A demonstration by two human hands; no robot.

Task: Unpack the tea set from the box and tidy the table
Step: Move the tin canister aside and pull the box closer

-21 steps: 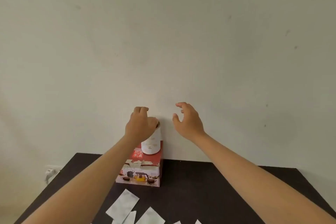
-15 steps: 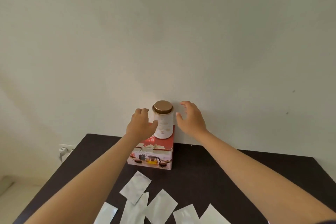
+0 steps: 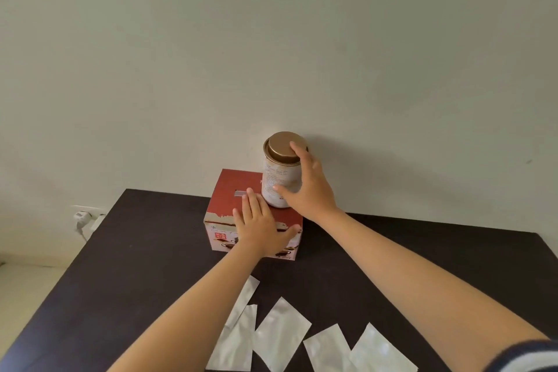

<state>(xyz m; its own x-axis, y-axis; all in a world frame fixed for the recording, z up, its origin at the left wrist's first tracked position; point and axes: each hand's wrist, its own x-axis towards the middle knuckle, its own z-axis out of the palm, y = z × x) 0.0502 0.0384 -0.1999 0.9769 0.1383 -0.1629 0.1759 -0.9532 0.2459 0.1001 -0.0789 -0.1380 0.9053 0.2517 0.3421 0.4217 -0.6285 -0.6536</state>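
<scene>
**Box still sealed, tin coming off its top**

Dark tabletop point(image 3: 422, 266) against a bare pale wall is where the work happens, and it looks to be at its very beginning. The red tea set box point(image 3: 232, 190) sits at the far edge of the table near the wall, its lid closed with a strip of tape across the top seam (nothing of the tea set itself is out). A white tin with a gold lid point(image 3: 279, 172) stands on the box's right rear corner. Near the front edge lie several silvery foil sachets point(image 3: 280, 332), loosely scattered and partly overlapping; tidying them remains to be done, as does the opening and emptying of the box.

The right hand point(image 3: 308, 187) reaches forward with the arm nearly straight, fingers and thumb wrapped round the tin's side, one fingertip on the lid's rim: a firm grasp. The left hand point(image 3: 259, 223) lies flat on the box top, fingers straight and spread, pressing down and gripping nothing, probably steadying the box while the tin is cleared away.
</scene>
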